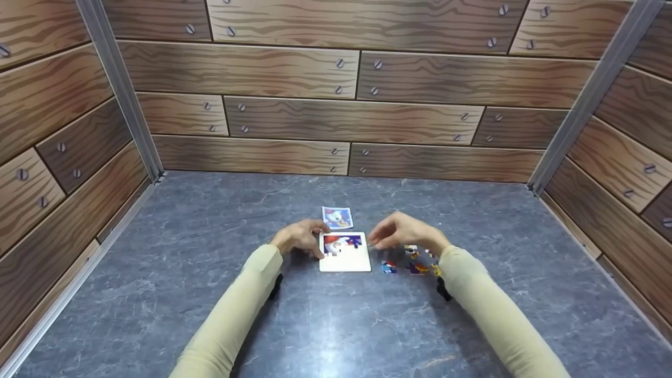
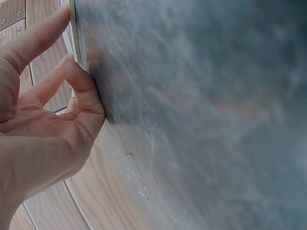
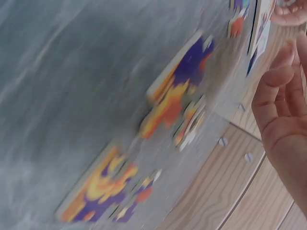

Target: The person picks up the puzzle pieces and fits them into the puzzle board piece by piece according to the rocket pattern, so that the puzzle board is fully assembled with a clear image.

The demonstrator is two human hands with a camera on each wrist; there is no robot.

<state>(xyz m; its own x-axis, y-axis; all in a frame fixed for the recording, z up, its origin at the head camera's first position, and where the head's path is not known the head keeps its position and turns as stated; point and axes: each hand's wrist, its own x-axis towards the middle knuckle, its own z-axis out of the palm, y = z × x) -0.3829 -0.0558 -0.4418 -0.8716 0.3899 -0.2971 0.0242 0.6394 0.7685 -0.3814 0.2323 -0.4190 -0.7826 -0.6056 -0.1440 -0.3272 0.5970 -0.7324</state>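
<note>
A white puzzle board lies flat on the table, with red, white and purple picture pieces along its upper part. My left hand is at its left side, thumb and a fingertip set apart against the edge. In the left wrist view, the thumb is stretched out to the board's thin edge, while another finger bends down to the tabletop. My right hand is bent beside the board's right edge, its thumb and fingertips close together. I cannot tell whether a piece sits between them.
Several loose puzzle pieces lie on the grey table, below and right of the right hand. One blue piece lies nearer the board. A small picture card lies just behind the board. Wood-patterned walls enclose the table.
</note>
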